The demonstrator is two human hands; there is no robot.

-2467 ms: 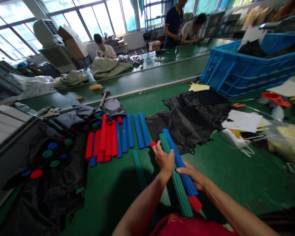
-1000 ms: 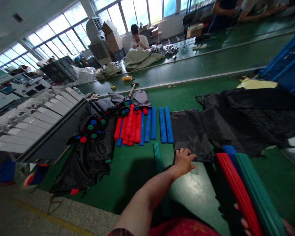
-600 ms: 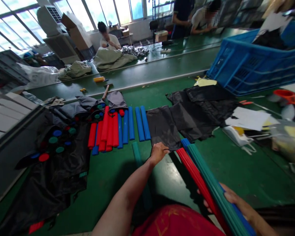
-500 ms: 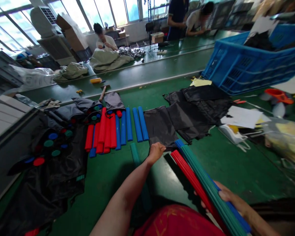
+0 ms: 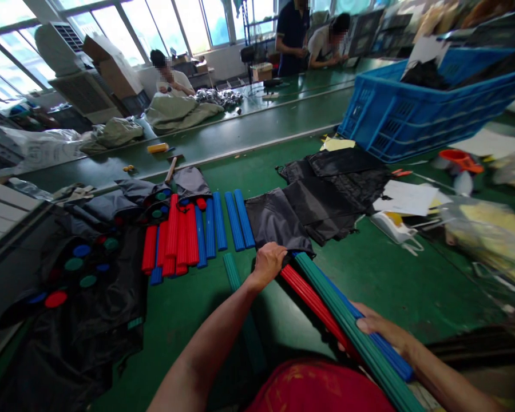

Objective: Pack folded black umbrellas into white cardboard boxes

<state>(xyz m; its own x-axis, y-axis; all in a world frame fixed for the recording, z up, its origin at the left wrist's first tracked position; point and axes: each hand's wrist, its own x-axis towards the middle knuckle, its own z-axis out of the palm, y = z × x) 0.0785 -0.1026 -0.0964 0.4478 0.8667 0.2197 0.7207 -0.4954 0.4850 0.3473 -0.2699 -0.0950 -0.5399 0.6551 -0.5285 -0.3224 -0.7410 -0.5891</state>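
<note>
My left hand [image 5: 269, 264] lies palm down at the lower edge of a black fabric bag [image 5: 274, 220], and I cannot tell if it grips the cloth. My right hand [image 5: 380, 326] is wrapped around a bundle of long ribbed rods, the green rod [image 5: 347, 326], red rod [image 5: 313, 306] and blue rod [image 5: 371, 337] lying side by side. Their far ends stop just right of my left hand. Beside that hand, a single green ribbed rod [image 5: 234, 280] lies on the green table. Blue ribbed rods [image 5: 234, 220] and red ribbed rods [image 5: 175, 234] stand in rows further off.
A black sheet with coloured discs [image 5: 81, 263] spreads left of the rods. White papers [image 5: 405, 197] and a blue plastic crate [image 5: 395, 109] sit to the right. Beyond a long green belt [image 5: 240, 126], several people work at far benches.
My left hand has left the rods and moved out to the bag's edge. The rod bundle, now only in my right hand, has swung to the lower right, with the view shifting around.
</note>
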